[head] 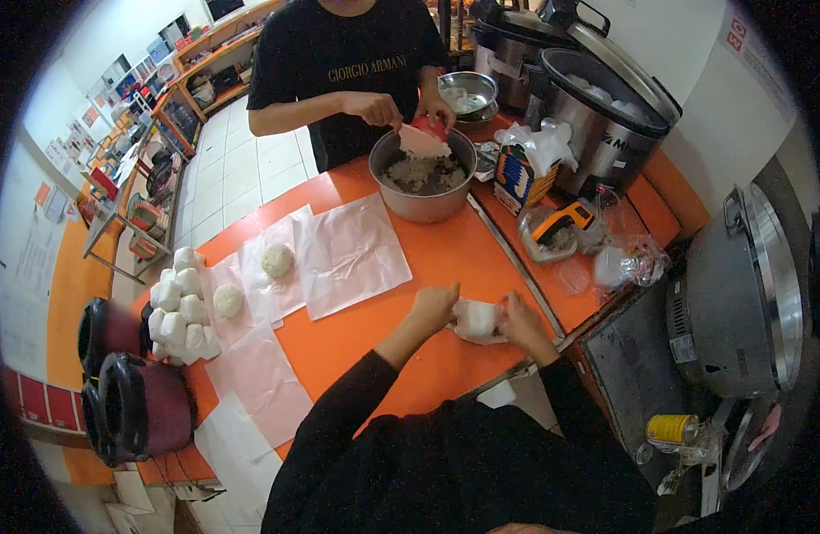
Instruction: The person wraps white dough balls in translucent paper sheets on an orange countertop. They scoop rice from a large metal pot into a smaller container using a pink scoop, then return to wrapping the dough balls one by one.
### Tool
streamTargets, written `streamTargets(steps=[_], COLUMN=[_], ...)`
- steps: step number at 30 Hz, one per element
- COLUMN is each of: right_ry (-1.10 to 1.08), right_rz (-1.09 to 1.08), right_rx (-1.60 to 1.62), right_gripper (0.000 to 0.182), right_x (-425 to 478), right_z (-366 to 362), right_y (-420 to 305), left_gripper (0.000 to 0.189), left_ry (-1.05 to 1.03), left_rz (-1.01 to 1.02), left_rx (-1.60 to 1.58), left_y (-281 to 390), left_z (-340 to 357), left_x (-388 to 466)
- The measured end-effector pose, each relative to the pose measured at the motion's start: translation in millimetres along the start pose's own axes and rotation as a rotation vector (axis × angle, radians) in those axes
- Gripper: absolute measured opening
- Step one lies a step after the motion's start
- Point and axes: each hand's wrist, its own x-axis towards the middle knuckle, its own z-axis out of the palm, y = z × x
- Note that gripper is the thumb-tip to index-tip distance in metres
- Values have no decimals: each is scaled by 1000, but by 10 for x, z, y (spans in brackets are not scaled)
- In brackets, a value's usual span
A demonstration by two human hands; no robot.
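A white paper-wrapped bundle (478, 319) is between my hands, low over the orange table (356, 354). My left hand (436, 306) grips its left end with the thumb raised. At the other end, my right hand (520, 323) pinches the paper; some of its fingers are blurred. Two rounded rice portions, one (277, 260) farther off and one (229, 301) nearer, rest on paper sheets to the left. A flat paper sheet (354, 257) lies beyond my left hand. Several wrapped white bundles (181, 304) are piled at the table's left side.
Across the table, a person (350, 67) holds a pink paddle (423, 141) over a metal pot (426, 208) of rice. Large cookers (600, 133) stand at the back right. An orange-and-black handheld device (563, 221) lies on a plastic container. Dark-red lidded containers (159, 407) stand left.
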Motion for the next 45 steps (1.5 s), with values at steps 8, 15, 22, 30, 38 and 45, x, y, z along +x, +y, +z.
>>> streamTargets(steps=[8, 15, 22, 30, 38, 45], right_ry=[-206, 250, 244, 65, -387, -345], right_rz=[-200, -192, 86, 54, -394, -733], right_rx=[-131, -67, 772, 1137, 997, 763], right_gripper=[15, 27, 38, 43, 44, 42], right_x=[121, -540, -565, -253, 53, 563], right_z=[-137, 335, 532, 603, 870, 1833], right_y=[-74, -157, -538, -1727, -2921, -3472], left_gripper=[27, 33, 64, 64, 48, 38], left_ry=[113, 477, 504, 825, 1163, 1183], left_rz=[433, 170, -71, -249, -439, -637], left_rx=[191, 25, -586, -1155, -1391, -1264], left_y=[49, 139, 496, 261, -488, -1718], left_z=[113, 586, 811, 325, -259, -884], left_x=[170, -573, -938, -1455, -2235, -3159])
